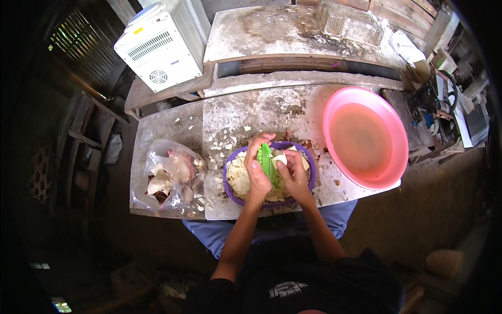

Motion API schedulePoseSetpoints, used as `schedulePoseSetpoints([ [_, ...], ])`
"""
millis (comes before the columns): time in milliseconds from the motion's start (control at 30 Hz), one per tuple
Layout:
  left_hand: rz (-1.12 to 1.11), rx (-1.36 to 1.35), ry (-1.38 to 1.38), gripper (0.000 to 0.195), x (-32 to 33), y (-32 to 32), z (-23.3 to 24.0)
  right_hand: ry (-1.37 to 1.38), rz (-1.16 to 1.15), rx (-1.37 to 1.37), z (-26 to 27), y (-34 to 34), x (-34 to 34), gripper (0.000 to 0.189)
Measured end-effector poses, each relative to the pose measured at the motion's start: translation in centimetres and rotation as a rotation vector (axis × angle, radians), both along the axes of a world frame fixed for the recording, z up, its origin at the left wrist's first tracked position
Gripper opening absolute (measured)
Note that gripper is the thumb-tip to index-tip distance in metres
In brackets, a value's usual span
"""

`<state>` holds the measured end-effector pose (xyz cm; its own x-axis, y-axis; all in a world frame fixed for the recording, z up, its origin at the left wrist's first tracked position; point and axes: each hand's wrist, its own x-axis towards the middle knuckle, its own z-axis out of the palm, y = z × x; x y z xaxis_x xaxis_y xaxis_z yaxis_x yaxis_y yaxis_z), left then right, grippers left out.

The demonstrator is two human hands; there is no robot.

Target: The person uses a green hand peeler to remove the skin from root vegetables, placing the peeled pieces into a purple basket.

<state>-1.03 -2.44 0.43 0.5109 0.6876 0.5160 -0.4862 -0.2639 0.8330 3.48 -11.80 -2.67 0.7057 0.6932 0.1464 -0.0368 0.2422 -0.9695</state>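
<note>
My left hand (257, 168) grips a bright green plastic slicer (267, 161), held tilted over a purple oval basin (231, 196). In my right hand (295, 172) is a pale, peeled piece of root or tuber (279, 160), close against the slicer's right side. Thin cream-coloured slices (238, 176) fill the left part of the basin and lie below my hands. Larger pale pieces (304, 160) sit at the basin's right end, partly behind my right hand. My fingers hide much of the slicer's face.
Left of the basin stands a clear plastic bag (172, 176) holding peels and scraps. A large pink basin (400, 157) of cloudy brownish water stands at the right edge of the worn table (270, 106). Pale chips are scattered about. Behind are a white appliance (160, 55) and a plastic crate (349, 25).
</note>
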Motion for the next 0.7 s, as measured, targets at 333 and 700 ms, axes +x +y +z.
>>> schedulePoseSetpoints([
  [333, 0.002, 0.023, 0.015, 0.065, 0.0, -0.2, 0.0, 0.089, -0.254, 0.101, 2.1, 1.8, 0.7, 0.009],
  [700, 0.022, 0.051, -0.021, 0.064, 0.3, 0.0, -0.3, 0.001, -0.34, 0.132, 0.2, 3.1, -0.4, 0.005],
])
